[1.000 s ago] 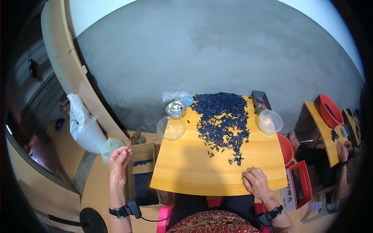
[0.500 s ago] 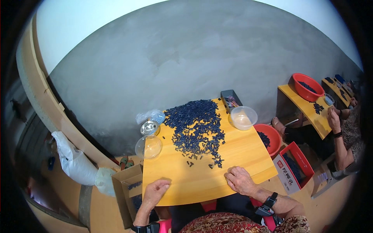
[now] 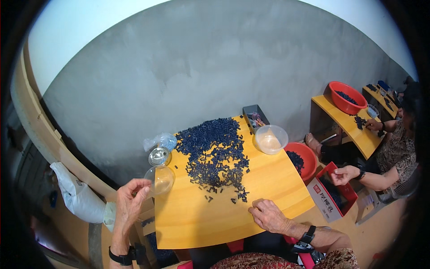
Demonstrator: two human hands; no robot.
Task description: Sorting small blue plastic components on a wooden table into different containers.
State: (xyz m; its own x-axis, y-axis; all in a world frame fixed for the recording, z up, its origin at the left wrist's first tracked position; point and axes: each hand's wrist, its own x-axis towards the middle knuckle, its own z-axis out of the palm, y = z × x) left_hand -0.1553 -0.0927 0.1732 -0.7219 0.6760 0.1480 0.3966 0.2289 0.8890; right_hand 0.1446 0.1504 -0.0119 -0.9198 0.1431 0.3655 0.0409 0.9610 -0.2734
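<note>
My left hand point(image 3: 131, 202) is raised beyond the table's left edge, its thumb and fingers bent together in a pinch. Its fingertips are right at the rim of a clear plastic bowl point(image 3: 162, 180); whether they touch it, or hold anything small, I cannot make out. My right hand point(image 3: 270, 216) rests on the yellow table point(image 3: 201, 224) near the front right, fingers curled down and their tips hidden. Ahead of it lie a few loose dark pieces. A wide pile of small dark blue, tube-like pieces point(image 3: 208, 134) spreads over the table's middle and back.
A shiny round bowl point(image 3: 159, 156) and a clear plastic bag point(image 3: 165, 141) stand back left. Back right are a translucent tub point(image 3: 271, 140) and a grey tray point(image 3: 256, 119). A red basin point(image 3: 309, 157) and red box point(image 3: 349, 193) sit right; a co-worker's hand point(image 3: 345, 175) hovers over the box.
My left hand has lifted from the table's front left corner and moved left and forward to the clear bowl. My right hand stays on the table. The co-worker's hands have separated. The view has shifted slightly.
</note>
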